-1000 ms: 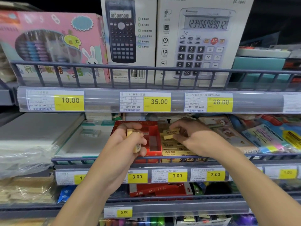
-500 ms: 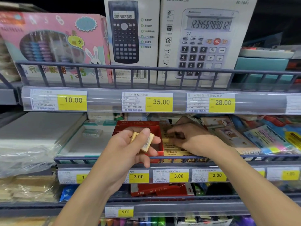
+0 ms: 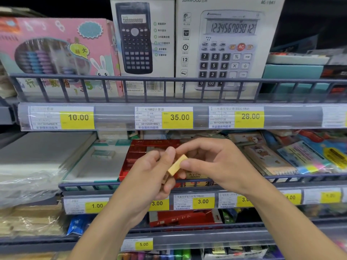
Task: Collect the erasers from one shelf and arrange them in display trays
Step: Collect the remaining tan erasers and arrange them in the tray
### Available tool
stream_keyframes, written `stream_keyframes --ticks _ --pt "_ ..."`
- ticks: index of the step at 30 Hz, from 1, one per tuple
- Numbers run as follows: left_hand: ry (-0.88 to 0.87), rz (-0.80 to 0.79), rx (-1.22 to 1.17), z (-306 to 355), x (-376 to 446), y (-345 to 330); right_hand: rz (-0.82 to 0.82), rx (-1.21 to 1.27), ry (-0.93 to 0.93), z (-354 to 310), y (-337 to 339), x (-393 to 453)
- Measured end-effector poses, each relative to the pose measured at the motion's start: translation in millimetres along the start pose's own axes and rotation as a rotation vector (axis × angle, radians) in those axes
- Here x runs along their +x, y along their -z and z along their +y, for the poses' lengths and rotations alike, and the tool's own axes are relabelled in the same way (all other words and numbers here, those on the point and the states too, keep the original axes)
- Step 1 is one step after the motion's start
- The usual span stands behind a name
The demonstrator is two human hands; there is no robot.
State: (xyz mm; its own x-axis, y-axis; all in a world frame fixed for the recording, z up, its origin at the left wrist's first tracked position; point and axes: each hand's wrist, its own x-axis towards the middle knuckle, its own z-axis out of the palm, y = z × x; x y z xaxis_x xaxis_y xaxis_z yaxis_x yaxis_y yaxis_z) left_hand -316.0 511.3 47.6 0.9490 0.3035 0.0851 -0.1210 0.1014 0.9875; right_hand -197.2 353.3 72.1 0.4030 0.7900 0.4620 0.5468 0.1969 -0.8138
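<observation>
A small yellow eraser (image 3: 177, 164) is held between both hands in front of the middle shelf. My right hand (image 3: 212, 162) pinches its upper end between thumb and forefinger. My left hand (image 3: 152, 175) curls its fingers round the lower end, and whether more erasers lie in that palm is hidden. Behind the hands stands a red display tray (image 3: 139, 156). Yellow eraser boxes (image 3: 195, 177) lie just right of the tray, mostly hidden by my right hand.
A grey wire rail (image 3: 90, 184) edges the middle shelf, with price tags (image 3: 202, 201) below. Calculator boxes (image 3: 225, 45) and a pink abacus box (image 3: 56, 53) fill the shelf above. Notebooks and sticky notes (image 3: 304, 158) lie right, plastic-wrapped stock (image 3: 28, 166) left.
My right hand left the yellow boxes and came to my left hand. Both hands now hold one eraser between them, nearer the camera.
</observation>
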Motion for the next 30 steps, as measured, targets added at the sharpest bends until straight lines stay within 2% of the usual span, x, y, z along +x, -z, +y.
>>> stream_keyframes --ticks 7,12,16,19,24,28,30 --pt "-0.047 -0.022 0.065 2 -3 2 0.199 0.067 -0.234 7 2 -1" --pt "-0.055 0.060 0.075 -1 -1 1 0.196 -0.019 -0.199 8 5 -4" --pt "-0.046 0.106 0.033 -3 0 2 0.183 0.066 -0.186 7 15 -11" --pt "-0.047 0.079 0.057 -5 2 -1 0.140 0.078 -0.199 11 11 -13" --pt "-0.037 -0.008 0.193 -8 2 -6 0.222 0.100 -0.193 19 7 -11" --pt "0.010 0.065 0.162 -11 8 -4 0.295 0.190 -0.248 24 19 -8" --pt "0.022 0.088 0.131 -12 9 -2 0.336 0.040 -0.314 28 33 -6"
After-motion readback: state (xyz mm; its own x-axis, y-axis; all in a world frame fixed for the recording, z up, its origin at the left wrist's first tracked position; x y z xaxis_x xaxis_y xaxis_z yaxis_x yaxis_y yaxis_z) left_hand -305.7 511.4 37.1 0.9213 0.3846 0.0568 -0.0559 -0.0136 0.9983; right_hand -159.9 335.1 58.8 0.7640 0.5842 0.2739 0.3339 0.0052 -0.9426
